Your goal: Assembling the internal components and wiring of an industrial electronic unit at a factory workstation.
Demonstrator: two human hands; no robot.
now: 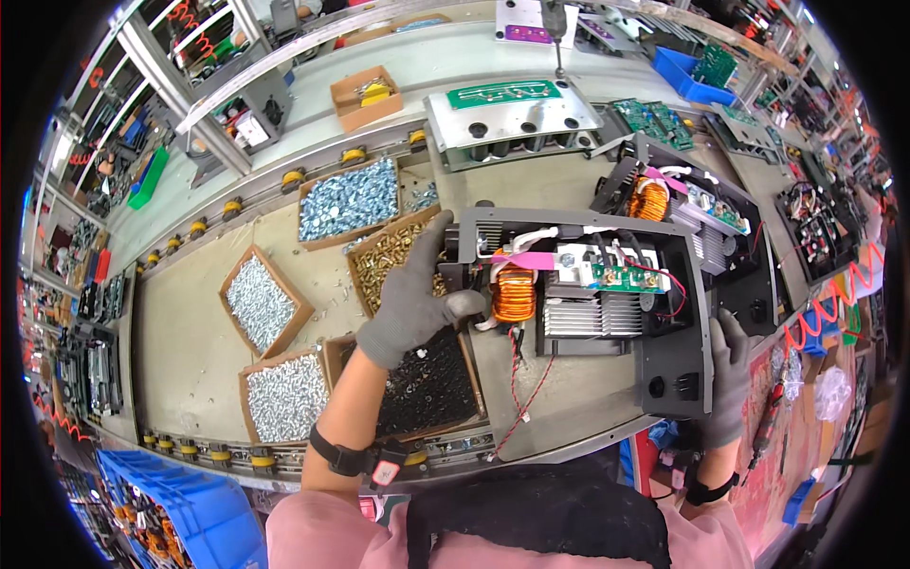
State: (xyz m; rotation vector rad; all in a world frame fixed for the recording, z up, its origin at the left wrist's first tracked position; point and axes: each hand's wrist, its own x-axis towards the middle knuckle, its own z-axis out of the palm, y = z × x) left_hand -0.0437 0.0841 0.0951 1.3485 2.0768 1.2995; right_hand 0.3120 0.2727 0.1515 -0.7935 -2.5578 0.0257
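Wearing grey gloves, both hands hold a dark metal box full of electric parts (607, 294) on the bench (190, 351). The right hand (728, 379) grips the near right corner of the box. The left hand (412, 299) is spread against its left side, thumb close to an orange copper coil (513, 294). Red and black wires (526, 379) hang out of the box toward the near edge. Just under the left hand sits a tray of black screws (431, 389). Left of it are trays of silver screws (284, 396). Farther back is a tray of gold screws (384, 258), then more silver ones (349, 201). Far off lies a green circuit board (504, 93).
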